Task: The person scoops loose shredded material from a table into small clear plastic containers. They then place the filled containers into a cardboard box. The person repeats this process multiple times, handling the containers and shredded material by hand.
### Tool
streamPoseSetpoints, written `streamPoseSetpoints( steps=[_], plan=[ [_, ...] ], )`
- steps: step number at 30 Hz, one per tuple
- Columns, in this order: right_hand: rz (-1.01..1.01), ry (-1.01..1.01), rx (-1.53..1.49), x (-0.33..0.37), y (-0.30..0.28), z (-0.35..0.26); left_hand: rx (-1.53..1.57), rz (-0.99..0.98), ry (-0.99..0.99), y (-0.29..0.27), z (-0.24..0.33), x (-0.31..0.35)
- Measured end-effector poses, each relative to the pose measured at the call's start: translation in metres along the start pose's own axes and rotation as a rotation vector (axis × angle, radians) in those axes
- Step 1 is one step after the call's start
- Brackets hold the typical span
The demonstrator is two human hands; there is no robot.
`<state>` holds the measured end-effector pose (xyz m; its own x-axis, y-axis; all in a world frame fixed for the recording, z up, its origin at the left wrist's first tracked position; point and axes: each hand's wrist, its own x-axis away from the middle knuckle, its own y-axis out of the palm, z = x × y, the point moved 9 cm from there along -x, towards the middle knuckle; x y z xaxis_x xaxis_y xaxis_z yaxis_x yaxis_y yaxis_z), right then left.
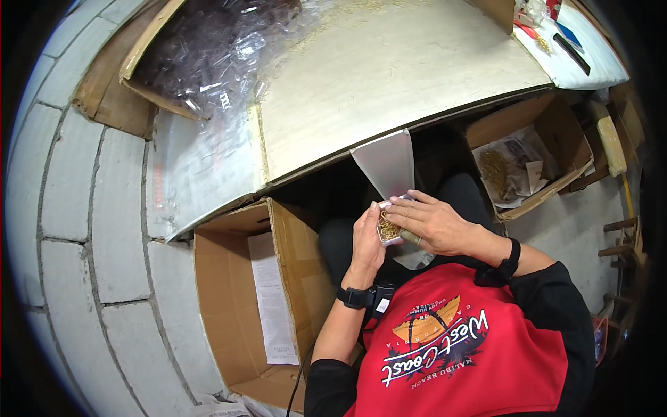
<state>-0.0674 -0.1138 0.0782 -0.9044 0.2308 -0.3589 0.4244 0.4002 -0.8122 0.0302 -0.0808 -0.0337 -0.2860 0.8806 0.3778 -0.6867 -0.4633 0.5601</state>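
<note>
Close to my body, below the table edge, my left hand (368,240) is wrapped round a small clear plastic box (391,241). Small gold-coloured metal pieces (387,226) fill it; they look like hooks or rings, too small to tell. My right hand (431,224) lies across the top of the box with its fingers stretched out flat, covering part of the contents. An olive-coloured cover sits on its thumb, and a ring is on one finger. Just beyond both hands, a translucent white flap (385,163) slopes down from the table edge toward the box.
The pale tabletop (389,76) has scattered gold bits. Many clear plastic boxes (215,48) are heaped at the far left. A cardboard box (236,306) with a paper sheet stands left; another cardboard box (538,149) at right holds gold pieces on plastic. Dark tools (572,54) lie far right.
</note>
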Motion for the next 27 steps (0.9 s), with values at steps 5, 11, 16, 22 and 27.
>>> streamPoseSetpoints(
  steps=[5,11,16,22,27],
  plan=[
    [0.183,0.055,-0.084,-0.001,-0.03,0.013,-0.071,-0.018,-0.01,0.02,0.028,0.014],
    [0.051,-0.037,-0.032,-0.014,-0.022,-0.012,-0.068,-0.008,0.098,0.016,0.042,0.008],
    [0.356,0.04,-0.214,-0.019,-0.068,0.002,-0.182,0.016,0.096,0.009,0.079,0.024],
    [0.288,0.106,-0.245,-0.028,-0.046,0.004,-0.159,0.109,0.204,-0.029,0.148,0.055],
    [0.243,0.212,-0.287,-0.039,-0.038,0.006,-0.294,0.338,0.445,-0.126,0.237,0.09]
  ],
)
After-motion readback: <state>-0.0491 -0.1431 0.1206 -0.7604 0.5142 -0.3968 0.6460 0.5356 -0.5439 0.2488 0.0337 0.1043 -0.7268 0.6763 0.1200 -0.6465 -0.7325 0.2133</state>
